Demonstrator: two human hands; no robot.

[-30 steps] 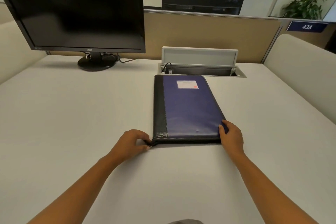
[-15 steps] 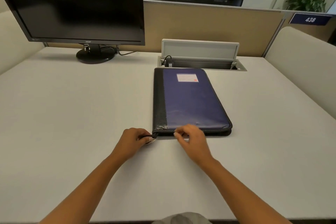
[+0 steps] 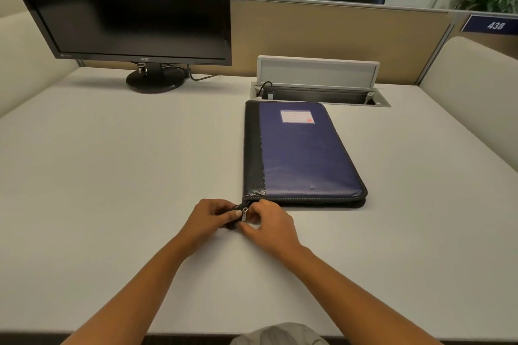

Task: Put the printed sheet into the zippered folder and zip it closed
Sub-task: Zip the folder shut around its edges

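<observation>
Navy-and-black zippered folder [image 3: 305, 154] lies flat on the desk [image 3: 112, 176], cover down. Its far short edge sits just in front of the cable hatch [image 3: 319, 92], and its long axis runs from the hatch straight back toward the person. Printed sheet not visible; presumably already inside.

Both hands meet at the folder corner farthest from the hatch, on the spine side.
- Left hand [image 3: 208, 218]: fingers curled, thumb pressed forward, pinching the black end of the zip at that corner. Judged an anchoring grip.
- Right hand [image 3: 269, 225]: fingers curled, tips closed at the zipper pull [image 3: 244, 214], whose metal tab hangs between the two hands. Exact contact is partly hidden by the fingers.

Key relation: from the pull, the track runs away from the left hand along the short edge farthest from the hatch, then turns up the long side toward the hatch. That edge gapes slightly at its far corner, so the zip is judged not yet closed. The right hand is on the travel side and should draw the pull while the left hand holds the corner.
</observation>
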